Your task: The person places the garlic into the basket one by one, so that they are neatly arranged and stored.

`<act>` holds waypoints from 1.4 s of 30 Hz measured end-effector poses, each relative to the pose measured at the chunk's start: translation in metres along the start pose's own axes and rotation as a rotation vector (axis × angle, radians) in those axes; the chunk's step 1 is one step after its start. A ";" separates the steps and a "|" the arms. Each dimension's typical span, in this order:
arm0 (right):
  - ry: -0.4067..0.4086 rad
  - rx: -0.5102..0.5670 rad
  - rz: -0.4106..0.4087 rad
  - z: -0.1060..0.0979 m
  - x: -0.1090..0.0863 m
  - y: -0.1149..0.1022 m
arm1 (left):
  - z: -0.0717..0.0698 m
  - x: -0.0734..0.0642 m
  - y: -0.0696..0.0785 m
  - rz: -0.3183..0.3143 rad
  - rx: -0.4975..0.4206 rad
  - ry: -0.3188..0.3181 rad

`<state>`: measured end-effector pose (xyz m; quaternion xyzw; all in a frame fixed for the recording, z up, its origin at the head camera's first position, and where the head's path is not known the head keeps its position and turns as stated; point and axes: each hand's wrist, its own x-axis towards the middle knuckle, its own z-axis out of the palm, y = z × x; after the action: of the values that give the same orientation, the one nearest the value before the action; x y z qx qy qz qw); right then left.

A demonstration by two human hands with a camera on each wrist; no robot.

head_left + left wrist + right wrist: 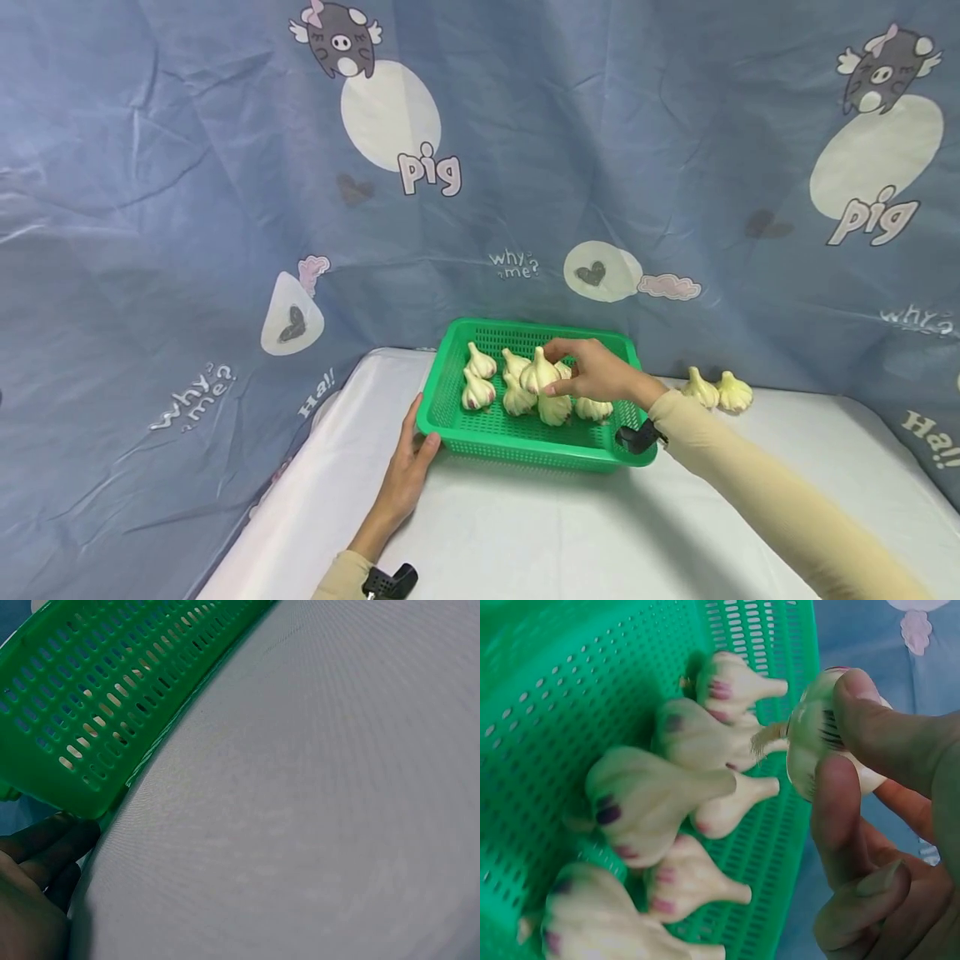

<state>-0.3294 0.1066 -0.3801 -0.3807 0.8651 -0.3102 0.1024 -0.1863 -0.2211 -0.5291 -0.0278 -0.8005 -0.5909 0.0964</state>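
My right hand (592, 369) pinches a garlic bulb (537, 375) between thumb and fingers, above the green plastic basket (517, 446). In the right wrist view this bulb (810, 739) shows its dry roots and dark purple streaks, and its stem end is hidden by the hand. Several more garlic bulbs (478, 392) with purple-tinged skins lie inside the basket, grouped from its left part to its middle. At the basket's front left corner, my left hand (405, 471) holds the corner, thumb at the front and fingers along the left side.
Two garlic bulbs (733, 392) sit on the white tablecloth (525, 533) just right of the basket, partly behind the right forearm. A blue curtain (480, 208) with pig prints hangs close behind the basket and along the left side.
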 end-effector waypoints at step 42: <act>-0.312 0.123 0.079 0.064 0.083 -0.005 | 0.001 0.000 -0.001 -0.005 -0.018 -0.013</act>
<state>-0.3572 0.0150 -0.4226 -0.3829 0.8324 -0.2956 0.2705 -0.1867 -0.2208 -0.5297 -0.0305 -0.7959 -0.5980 0.0893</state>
